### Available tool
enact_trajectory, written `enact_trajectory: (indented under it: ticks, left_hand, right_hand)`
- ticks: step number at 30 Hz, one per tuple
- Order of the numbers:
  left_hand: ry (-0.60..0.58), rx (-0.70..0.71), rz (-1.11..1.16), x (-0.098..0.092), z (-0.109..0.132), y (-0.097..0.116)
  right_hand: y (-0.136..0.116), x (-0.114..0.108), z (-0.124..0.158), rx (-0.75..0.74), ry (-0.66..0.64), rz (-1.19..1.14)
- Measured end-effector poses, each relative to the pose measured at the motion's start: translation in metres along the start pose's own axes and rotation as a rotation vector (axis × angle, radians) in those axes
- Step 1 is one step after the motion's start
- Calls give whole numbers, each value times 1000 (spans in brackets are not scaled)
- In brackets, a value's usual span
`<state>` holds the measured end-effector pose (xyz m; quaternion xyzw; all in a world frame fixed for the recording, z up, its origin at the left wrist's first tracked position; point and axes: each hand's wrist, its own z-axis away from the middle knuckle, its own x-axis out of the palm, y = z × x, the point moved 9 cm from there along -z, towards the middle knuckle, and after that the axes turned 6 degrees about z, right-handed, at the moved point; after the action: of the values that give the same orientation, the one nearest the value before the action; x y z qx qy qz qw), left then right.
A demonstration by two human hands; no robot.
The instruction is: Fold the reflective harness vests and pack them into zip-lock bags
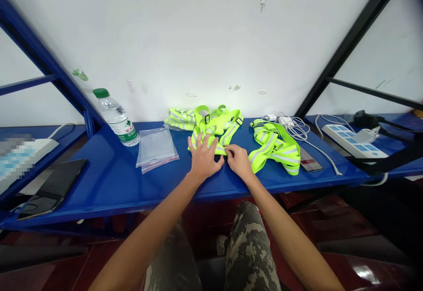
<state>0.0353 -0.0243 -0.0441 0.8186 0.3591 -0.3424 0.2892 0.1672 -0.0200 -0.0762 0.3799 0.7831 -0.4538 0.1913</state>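
Observation:
In the head view, a neon yellow-green reflective strap [216, 125] with silver stripes and black buckles lies loosely folded at the middle of the blue table. My left hand [204, 156] presses on its near part, fingers spread. Beside it, my right hand [237, 161] pinches the strap's near right edge between thumb and fingers. Behind the left hand lies a bundle of the same webbing in a clear bag [180, 119]. Another bundle of reflective straps [276, 147] rests to the right of my right hand.
Clear zip bags [157, 147] lie left of my hands, near a water bottle [119, 121] with a green cap. On the right are a white charger cable [297, 128], a phone [310, 161] and a power strip [353, 141]. A dark tablet [54, 189] sits at the left.

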Motion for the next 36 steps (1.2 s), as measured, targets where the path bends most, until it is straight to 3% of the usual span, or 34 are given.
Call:
enact_trajectory:
  ticks: [3,5,10,15,19,25,30,36]
  left_hand:
    - [-23,-146,9,1,7,-22]
    - [-89,-162,57,10,9,-29]
    - [-175,-82,-17,17,9,-19]
    - [-202,-87,-125,12,8,-15]
    - [-249,-99,-107,15,9,-16]
    - [-281,-63,-80,17,8,-19]
    - [-397,73,-149,27,7,-13]
    - [-366,123,-224,28,5,-2]
  right_hand:
    - [4,-1,0,24,19,48]
    - [7,-2,0,38,29,60]
    - [8,-9,2,48,104,41]
    - [-14,-19,8,-28,137,57]
    - [-33,-11,14,-134,44,135]
    - [-30,15,19,-224,-173,311]
    - [-27,10,21,-252,-222,288]
    - [-26,2,14,-284,-225,251]
